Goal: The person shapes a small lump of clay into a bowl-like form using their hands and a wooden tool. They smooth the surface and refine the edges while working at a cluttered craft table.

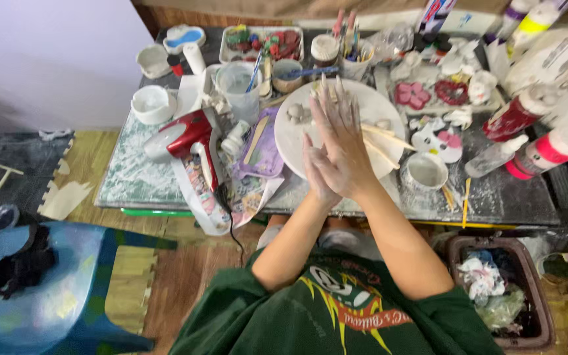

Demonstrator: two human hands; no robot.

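Pressing flat together, left hand (315,172) and right hand (340,141) hover above white plate (290,135).

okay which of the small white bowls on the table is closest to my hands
The small round white bowl just right of the white plate, beside your right hand. The other white bowls sit far off at the table's left end.

dusty worktable (514,197), white plate (290,141), red hairdryer (182,135), paint bottles (547,150)

A red-and-white plastic hair dryer (182,139) lies near the tabletop's (133,177) left edge; a brown waste bin (539,309) stands below its right corner.
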